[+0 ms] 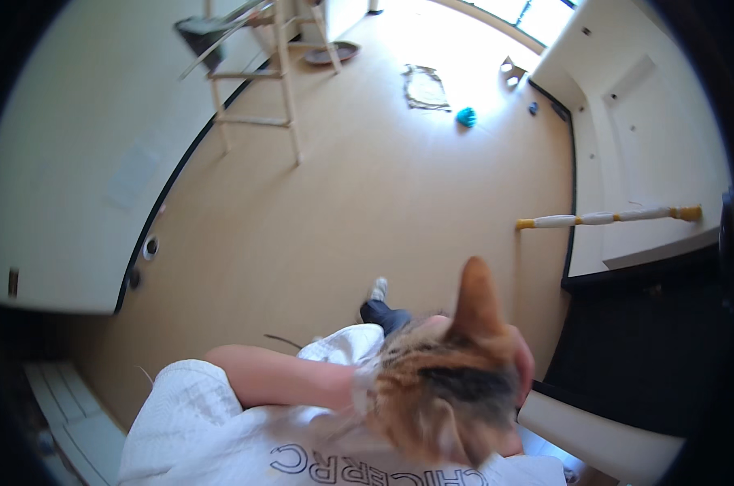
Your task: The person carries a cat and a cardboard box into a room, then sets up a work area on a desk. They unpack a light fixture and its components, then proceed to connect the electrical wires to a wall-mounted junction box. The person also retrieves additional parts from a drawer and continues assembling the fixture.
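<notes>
A calico cat [444, 381], orange, black and white, fills the lower middle of the head view, held up against the person's chest over a white quilted top [197, 421]. One pointed orange ear stands upright at the top of its head; the rest of the fur is blurred. The left forearm [282, 377] runs bare across the body from the left sleeve toward the cat, and the left hand is hidden behind the fur, so I cannot tell how its grip stands. The right hand [522, 364] curves round the far side of the cat's head, fingers pressed against the fur, cupping it rather than spread. Below the arm a dark trouser leg and a pale shoe [378, 288] show on the tan floor [342, 211]. Well apart from the person, a wooden stepladder [257, 77] stands near the left wall, a small mat [425, 87] and a teal ball [465, 117] lie near the bright window end, and a white and yellow rod [610, 217] juts out from the right wall.
</notes>
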`<state>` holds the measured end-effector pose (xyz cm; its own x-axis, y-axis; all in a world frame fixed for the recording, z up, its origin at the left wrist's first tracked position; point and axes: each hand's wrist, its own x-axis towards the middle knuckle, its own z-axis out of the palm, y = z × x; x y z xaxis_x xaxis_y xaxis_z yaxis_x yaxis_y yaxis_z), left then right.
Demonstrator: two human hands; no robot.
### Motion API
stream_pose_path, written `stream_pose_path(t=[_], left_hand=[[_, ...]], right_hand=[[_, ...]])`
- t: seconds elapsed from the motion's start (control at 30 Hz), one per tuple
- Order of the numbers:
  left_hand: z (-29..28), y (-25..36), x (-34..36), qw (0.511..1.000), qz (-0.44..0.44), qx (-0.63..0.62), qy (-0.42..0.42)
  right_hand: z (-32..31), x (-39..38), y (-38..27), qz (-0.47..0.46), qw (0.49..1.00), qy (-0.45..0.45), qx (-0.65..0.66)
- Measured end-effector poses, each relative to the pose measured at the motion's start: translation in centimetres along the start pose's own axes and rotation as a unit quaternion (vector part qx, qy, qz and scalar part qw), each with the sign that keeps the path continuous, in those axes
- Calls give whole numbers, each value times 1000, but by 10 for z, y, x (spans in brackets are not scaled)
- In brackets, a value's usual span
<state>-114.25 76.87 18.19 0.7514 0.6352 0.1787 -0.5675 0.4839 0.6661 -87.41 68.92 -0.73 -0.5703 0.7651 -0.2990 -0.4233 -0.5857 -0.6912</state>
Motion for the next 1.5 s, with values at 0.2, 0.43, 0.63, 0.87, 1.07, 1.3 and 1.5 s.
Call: stream_pose_path(t=[0.2,0.43,0.63,0.87,1.07,1.3,1.5], left_hand=[[-95,46,161,940,156,-101,-287],[-154,135,318,940,258,-18,-222],[-243,190,470,947,257,-2,-193],[-337,269,658,947,220,-15,-235],[-417,298,840,931,124,27,-342],[-466,282,1050,908,54,208,-360],[-506,286,1221,896,2,280,-344]], right_hand=[[-38,108,-66,15,998,-40,-35],[-60,254,-204,10,996,-61,-63],[-120,360,-313,-14,996,-47,-74],[-169,425,-466,-51,996,41,-60],[-264,492,-624,-135,977,135,-96],[-426,551,-883,-180,942,94,-266],[-497,631,-1061,-88,913,-102,-386]])
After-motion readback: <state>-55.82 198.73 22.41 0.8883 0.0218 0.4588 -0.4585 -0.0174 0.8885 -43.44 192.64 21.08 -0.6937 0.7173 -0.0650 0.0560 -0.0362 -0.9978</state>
